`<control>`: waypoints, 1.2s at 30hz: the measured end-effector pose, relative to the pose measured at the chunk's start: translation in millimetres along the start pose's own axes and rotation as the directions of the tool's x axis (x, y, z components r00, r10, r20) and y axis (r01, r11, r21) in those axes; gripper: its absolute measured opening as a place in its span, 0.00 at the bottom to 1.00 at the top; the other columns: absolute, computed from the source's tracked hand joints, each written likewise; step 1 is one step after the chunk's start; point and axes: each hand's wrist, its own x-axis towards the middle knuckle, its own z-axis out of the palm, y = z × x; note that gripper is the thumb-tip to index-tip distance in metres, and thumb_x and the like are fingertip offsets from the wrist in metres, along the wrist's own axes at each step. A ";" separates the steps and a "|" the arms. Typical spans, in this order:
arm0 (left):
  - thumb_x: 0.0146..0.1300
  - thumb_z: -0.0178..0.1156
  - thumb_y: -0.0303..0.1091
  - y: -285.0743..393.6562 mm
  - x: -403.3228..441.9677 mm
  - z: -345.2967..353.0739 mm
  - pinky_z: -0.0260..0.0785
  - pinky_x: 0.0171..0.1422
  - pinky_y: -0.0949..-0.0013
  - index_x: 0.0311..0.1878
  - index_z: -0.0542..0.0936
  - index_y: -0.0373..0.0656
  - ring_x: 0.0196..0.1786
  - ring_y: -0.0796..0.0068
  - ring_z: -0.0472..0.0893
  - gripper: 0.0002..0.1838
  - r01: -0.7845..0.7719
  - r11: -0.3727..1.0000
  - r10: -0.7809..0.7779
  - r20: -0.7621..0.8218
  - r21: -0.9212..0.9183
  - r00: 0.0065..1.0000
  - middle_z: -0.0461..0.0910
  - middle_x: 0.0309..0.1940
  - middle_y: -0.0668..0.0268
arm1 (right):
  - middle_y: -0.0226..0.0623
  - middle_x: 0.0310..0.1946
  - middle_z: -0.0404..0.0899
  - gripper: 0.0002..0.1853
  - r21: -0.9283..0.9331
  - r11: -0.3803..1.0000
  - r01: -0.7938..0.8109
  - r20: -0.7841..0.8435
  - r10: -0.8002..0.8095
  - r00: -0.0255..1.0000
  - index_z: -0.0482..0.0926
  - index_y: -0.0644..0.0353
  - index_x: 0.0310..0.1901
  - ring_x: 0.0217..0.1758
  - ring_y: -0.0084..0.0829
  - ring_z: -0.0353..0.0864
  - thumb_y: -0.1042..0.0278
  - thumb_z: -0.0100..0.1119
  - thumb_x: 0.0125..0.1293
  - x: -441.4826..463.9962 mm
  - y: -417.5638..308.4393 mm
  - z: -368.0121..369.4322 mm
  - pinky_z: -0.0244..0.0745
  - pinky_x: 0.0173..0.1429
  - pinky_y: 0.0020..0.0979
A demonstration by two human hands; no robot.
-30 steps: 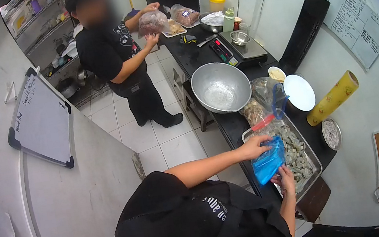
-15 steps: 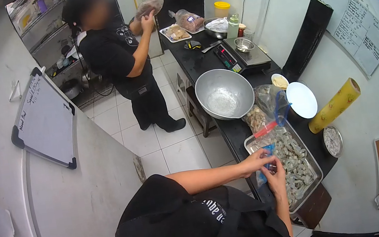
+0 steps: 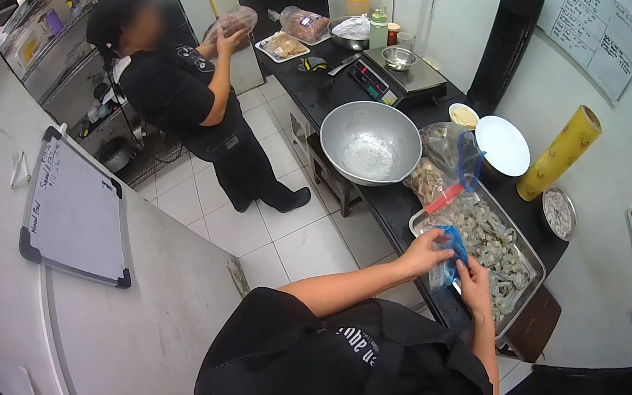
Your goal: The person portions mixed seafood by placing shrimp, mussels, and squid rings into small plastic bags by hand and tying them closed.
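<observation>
Both my hands grip a small clear plastic bag with a blue top (image 3: pixel 454 244). My left hand (image 3: pixel 425 253) pinches its near left edge, and my right hand (image 3: pixel 475 286) holds its lower right edge. The bag is above the left side of a metal tray (image 3: pixel 537 266) of raw, greyish shrimp (image 3: pixel 497 248). At the tray's far end lies a larger clear bag (image 3: pixel 447 147) with light brown pieces inside. A red strip (image 3: pixel 444 199) and a blue strip show across that bag.
A large metal bowl (image 3: pixel 333 134) stands farther up the black table (image 3: pixel 316 87), near a scale (image 3: pixel 417 78). To the right are a white plate (image 3: pixel 502 147), a yellow roll (image 3: pixel 559 153) and a small bowl (image 3: pixel 558 213). A co-worker (image 3: pixel 180 107) holds a bag of meat (image 3: pixel 234 23).
My hands have spread slightly apart, and more of the blue bag top shows between them. The co-worker has lowered the meat bag. The camera view has shifted a little.
</observation>
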 end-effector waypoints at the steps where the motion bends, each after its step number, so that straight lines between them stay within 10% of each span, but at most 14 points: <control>1: 0.60 0.64 0.32 -3.8 2.8 -1.7 0.71 0.42 0.73 0.56 0.73 0.38 0.39 0.79 0.76 0.21 0.038 0.998 -0.039 -0.010 -0.048 0.999 0.73 0.52 0.61 | 0.29 0.36 0.80 0.12 0.017 1.000 -0.020 -0.029 0.020 0.999 0.78 0.67 0.50 0.36 0.16 0.73 0.72 0.50 0.70 0.7 3.7 -3.9 0.68 0.41 0.19; 6: 0.65 0.59 0.33 20.9 -3.0 -5.8 0.72 0.32 0.73 0.49 0.76 0.36 0.28 0.79 0.79 0.13 0.004 1.000 -0.008 -0.162 -0.026 0.987 0.79 0.32 0.66 | 0.34 0.38 0.80 0.18 0.116 0.991 -0.072 -0.223 0.096 0.970 0.72 0.67 0.57 0.36 0.20 0.78 0.79 0.51 0.65 -2.0 22.9 -25.7 0.75 0.37 0.22; 23: 0.61 0.60 0.28 16.8 -4.4 -8.6 0.76 0.33 0.72 0.52 0.72 0.36 0.32 0.77 0.79 0.17 0.136 0.984 -0.145 -0.073 -0.117 0.987 0.75 0.46 0.63 | 0.33 0.36 0.80 0.15 0.096 0.990 -0.107 -0.206 0.125 0.971 0.75 0.67 0.54 0.34 0.19 0.78 0.74 0.57 0.66 -11.9 13.4 -27.7 0.76 0.36 0.22; 29: 0.61 0.58 0.27 15.9 -5.2 -6.3 0.77 0.35 0.71 0.55 0.72 0.37 0.37 0.76 0.79 0.18 0.104 0.981 -0.117 -0.074 -0.163 0.990 0.75 0.46 0.64 | 0.40 0.40 0.81 0.14 -0.084 0.996 0.028 -0.329 -0.054 0.943 0.77 0.65 0.52 0.44 0.26 0.79 0.77 0.56 0.65 -15.3 -20.8 -21.9 0.74 0.50 0.27; 31: 0.60 0.58 0.27 20.8 -8.7 -3.2 0.77 0.34 0.71 0.55 0.72 0.36 0.37 0.76 0.79 0.19 0.102 0.984 -0.112 -0.060 -0.143 0.992 0.75 0.47 0.64 | 0.42 0.41 0.81 0.11 -0.300 0.908 0.293 -0.185 -0.356 0.916 0.79 0.65 0.46 0.44 0.33 0.81 0.80 0.54 0.62 -16.2 -40.8 -17.7 0.74 0.49 0.30; 36: 0.58 0.57 0.25 3.3 -6.7 5.3 0.75 0.32 0.72 0.55 0.71 0.35 0.33 0.77 0.80 0.21 -0.026 0.999 0.028 -0.048 0.046 0.998 0.75 0.45 0.62 | 0.46 0.42 0.80 0.11 -0.403 0.879 0.253 0.076 -0.243 0.967 0.80 0.66 0.41 0.44 0.44 0.81 0.82 0.52 0.58 -4.2 -42.6 2.0 0.73 0.50 0.34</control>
